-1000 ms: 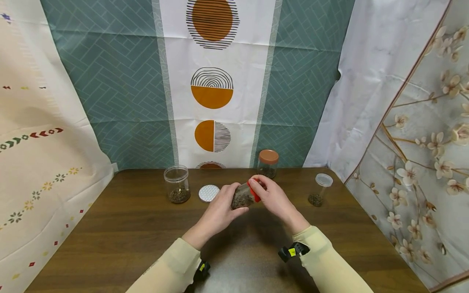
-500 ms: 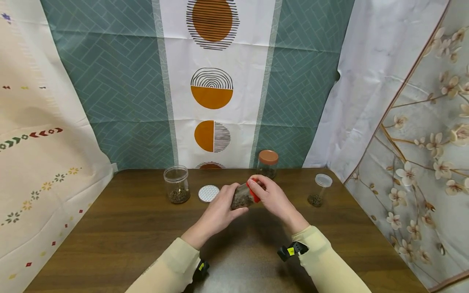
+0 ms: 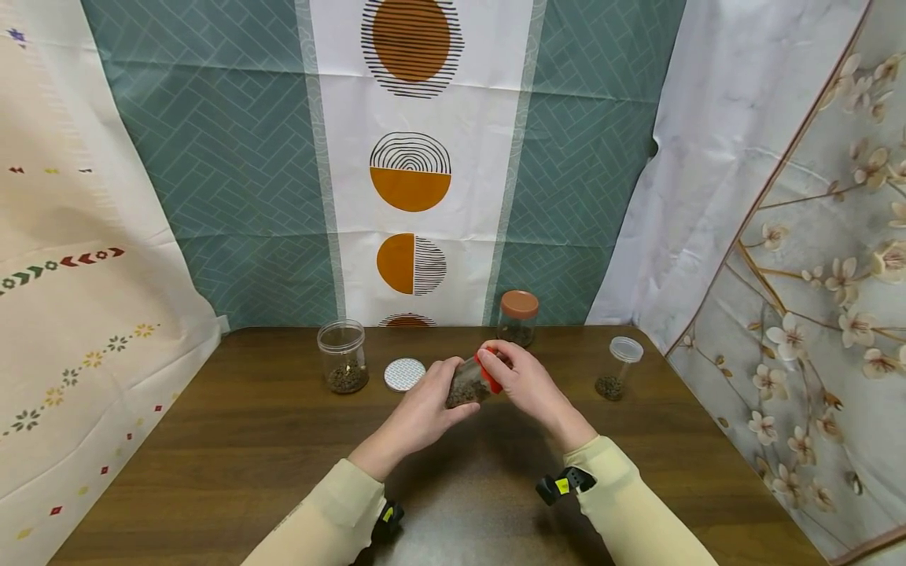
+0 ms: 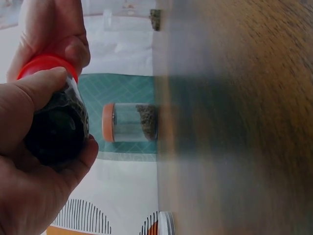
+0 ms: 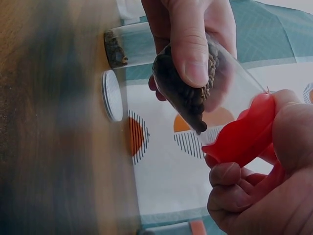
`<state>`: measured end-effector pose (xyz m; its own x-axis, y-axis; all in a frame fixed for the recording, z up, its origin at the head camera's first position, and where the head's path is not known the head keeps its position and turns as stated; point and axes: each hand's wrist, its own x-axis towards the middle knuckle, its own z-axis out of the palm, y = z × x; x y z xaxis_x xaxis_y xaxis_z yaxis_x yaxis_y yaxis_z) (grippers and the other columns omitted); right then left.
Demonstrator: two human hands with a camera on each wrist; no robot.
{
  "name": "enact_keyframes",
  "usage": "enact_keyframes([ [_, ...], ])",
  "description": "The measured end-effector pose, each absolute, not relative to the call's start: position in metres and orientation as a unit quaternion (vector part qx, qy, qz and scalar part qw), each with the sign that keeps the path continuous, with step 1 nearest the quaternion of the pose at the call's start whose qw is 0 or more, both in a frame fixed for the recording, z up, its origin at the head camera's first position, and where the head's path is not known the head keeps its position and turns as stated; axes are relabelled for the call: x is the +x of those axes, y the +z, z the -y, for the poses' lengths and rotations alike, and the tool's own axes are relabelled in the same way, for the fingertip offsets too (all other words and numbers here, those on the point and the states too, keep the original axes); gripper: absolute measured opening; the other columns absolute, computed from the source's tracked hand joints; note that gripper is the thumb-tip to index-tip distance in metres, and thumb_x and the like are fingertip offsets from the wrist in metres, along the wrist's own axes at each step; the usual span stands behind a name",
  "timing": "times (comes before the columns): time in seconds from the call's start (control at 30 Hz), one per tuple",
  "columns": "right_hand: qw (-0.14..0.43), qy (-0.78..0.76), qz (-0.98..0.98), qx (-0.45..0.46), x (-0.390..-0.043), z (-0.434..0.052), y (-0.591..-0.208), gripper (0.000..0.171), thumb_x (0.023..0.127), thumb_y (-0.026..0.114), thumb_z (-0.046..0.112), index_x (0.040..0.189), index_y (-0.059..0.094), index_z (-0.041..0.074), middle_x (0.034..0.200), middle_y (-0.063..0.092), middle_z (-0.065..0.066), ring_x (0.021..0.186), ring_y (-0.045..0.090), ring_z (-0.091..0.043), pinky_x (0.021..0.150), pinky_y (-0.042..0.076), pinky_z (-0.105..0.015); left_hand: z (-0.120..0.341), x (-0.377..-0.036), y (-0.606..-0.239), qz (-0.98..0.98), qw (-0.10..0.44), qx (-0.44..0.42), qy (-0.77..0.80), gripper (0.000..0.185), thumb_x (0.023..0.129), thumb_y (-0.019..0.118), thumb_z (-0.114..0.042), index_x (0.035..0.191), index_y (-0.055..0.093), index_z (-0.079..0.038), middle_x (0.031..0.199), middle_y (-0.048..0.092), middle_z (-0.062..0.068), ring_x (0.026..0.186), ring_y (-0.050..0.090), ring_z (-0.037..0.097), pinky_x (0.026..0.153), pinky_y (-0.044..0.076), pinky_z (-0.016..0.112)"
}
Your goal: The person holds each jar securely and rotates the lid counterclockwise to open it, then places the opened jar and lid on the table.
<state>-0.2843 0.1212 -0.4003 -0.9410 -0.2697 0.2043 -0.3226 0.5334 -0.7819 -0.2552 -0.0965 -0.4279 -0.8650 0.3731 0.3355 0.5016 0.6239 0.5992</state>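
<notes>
Tilted above the table, a clear jar (image 3: 467, 385) with dark grainy pieces lies between both hands. My left hand (image 3: 423, 401) grips its body, thumb and fingers on opposite sides. At the mouth, my right hand (image 3: 527, 383) pinches a soft red stretch lid (image 5: 249, 129). That lid looks stretched in the right wrist view, a fold of it pulled between thumb and fingers, its other part against the jar's rim. Inside the jar, the pieces have slid to the lower side. The left wrist view shows the dark base of the jar toward the camera.
On the brown table (image 3: 233, 440), an uncapped clear jar (image 3: 343, 354) stands at the back left, beside a round white lid (image 3: 404, 375). A jar with an orange-brown lid (image 3: 519, 305) is behind the hands. A small container with a translucent lid (image 3: 626, 349) stands right.
</notes>
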Motion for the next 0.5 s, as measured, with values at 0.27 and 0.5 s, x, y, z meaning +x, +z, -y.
enact_keyframes([
  [0.27, 0.030, 0.450, 0.874, 0.181, -0.2847, -0.1215, -0.4008, 0.042, 0.113, 0.060, 0.050, 0.138, 0.071, 0.018, 0.119, 0.070, -0.005, 0.108, 0.065, -0.027, 0.098, 0.056, -0.051, 0.0979, -0.2547, -0.4262, 0.896, 0.072, -0.241, -0.365, 0.069, 0.099, 0.087, -0.032, 0.152, 0.052, -0.004, 0.133, 0.060, 0.013, 0.109, 0.060, 0.024, 0.093, 0.054, 0.046],
  [0.5, 0.029, 0.457, 0.871, 0.181, -0.2848, -0.1224, -0.4041, 0.040, 0.113, 0.061, 0.048, 0.138, 0.071, 0.018, 0.121, 0.070, -0.006, 0.110, 0.065, -0.028, 0.099, 0.056, -0.052, 0.0981, -0.2561, -0.4266, 0.897, 0.062, -0.248, -0.362, 0.068, 0.100, 0.087, -0.030, 0.150, 0.052, -0.002, 0.131, 0.060, 0.013, 0.109, 0.061, 0.024, 0.094, 0.055, 0.047],
])
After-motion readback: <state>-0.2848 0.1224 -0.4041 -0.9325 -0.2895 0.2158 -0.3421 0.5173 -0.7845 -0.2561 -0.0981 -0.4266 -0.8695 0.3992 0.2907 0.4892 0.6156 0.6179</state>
